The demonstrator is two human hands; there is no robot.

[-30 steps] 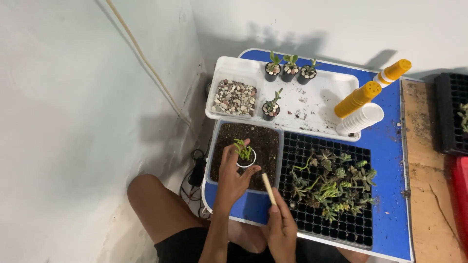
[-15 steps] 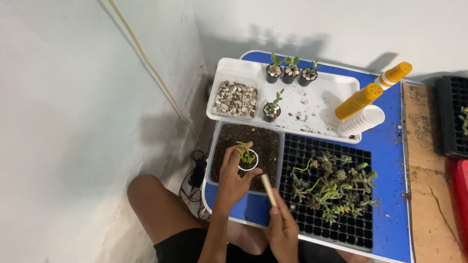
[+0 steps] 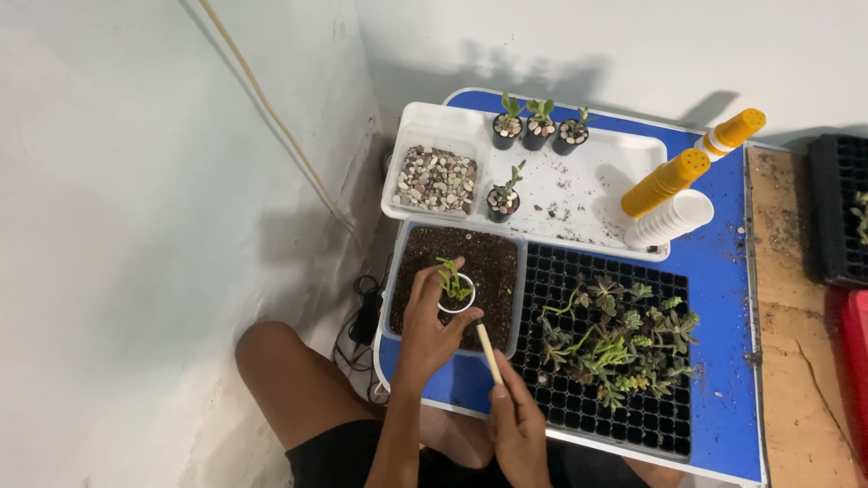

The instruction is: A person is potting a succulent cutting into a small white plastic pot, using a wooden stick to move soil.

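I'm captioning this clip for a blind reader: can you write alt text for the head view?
Seen from above, the left hand holds a small white pot with a green seedling over a tub of soil, while the right hand grips a thin wooden stick. A black seedling tray lies alongside on the blue table.

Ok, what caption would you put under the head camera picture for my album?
Left hand holds a small white pot with a green seedling over a tub of soil; right hand holds a wooden stick.

The small white pot is mostly hidden by left-hand fingers (black tray cut off at right).
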